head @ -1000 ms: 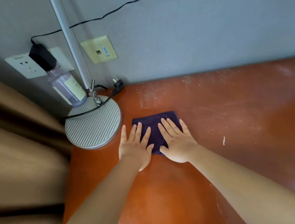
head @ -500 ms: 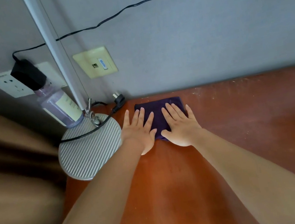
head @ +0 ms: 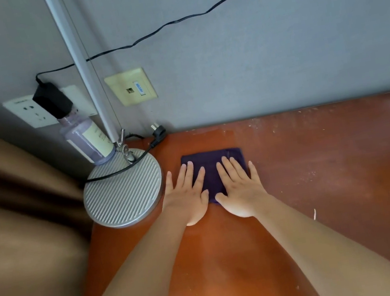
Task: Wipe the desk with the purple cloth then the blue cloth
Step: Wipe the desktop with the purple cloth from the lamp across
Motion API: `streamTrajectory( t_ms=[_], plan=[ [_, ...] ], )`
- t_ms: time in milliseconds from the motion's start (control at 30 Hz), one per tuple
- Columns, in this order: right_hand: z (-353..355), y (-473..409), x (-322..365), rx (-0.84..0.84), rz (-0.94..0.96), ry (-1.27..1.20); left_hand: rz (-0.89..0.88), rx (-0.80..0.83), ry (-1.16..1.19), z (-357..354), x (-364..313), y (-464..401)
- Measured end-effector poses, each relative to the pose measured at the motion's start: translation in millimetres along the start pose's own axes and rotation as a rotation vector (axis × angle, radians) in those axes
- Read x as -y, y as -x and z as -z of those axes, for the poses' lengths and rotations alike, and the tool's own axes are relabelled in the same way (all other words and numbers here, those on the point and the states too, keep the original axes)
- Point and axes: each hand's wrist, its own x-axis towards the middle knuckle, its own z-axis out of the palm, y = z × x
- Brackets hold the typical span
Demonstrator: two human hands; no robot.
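Head cam is looking down at both hands pressed flat on the purple cloth point(head: 214, 170), which sits on the bench point(head: 335, 176) near the back edge, just right of the lamp base point(head: 123, 189). Left hand point(head: 187, 195) and right hand point(head: 241, 189) both have straight, spread fingers point(head: 228, 168), so nothing's gripped, just palms pushing the cloth down.

Progress-wise I'd say we're in the purple-cloth half of the job. Plenty of pale dusty smears and little white flecks show on the right side and along the wall, so lots left to wipe. No blue cloth anywhere in view, so that part hasn't started as far as I can tell.

Materials: cloth looks soft, folded into a neat rectangle, dark and matte. Bench is a glossy reddish-brown surface. Lamp base is a round ribbed grey disc, with a clear plastic bottle point(head: 87, 142) standing at its back edge.
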Motion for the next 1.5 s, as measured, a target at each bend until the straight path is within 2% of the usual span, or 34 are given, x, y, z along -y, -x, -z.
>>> streamTrajectory(
  t_ms=[200, 367, 800, 1000, 1267, 1500],
  plan=[
    [-5.0, 7.0, -6.0, -0.020, 0.051, 0.051, 0.065, -0.080, 0.195, -6.0, -7.9, 7.3],
    [9.3, -27.2, -16.1, -0.071, 0.037, 0.108, 0.117, -0.111, 0.145, -3.1, -7.1, -22.1],
    [38.2, -100.4, -27.0, -0.179, -0.031, 0.070, 0.075, -0.183, 0.149, 28.3, 18.9, -102.0],
    [27.8, -75.1, -20.9, -0.144, -0.043, 0.051, 0.100, -0.158, 0.161, 21.5, 7.5, -79.2],
    [-2.2, -13.1, -0.5, -0.085, 0.019, 0.050, 0.150, -0.111, 0.099, -11.0, -5.5, -8.0],
    [11.6, -39.4, 2.1, -0.095, 0.041, 0.090, 0.163, -0.120, 0.150, -0.3, 6.4, -24.7]
  ],
)
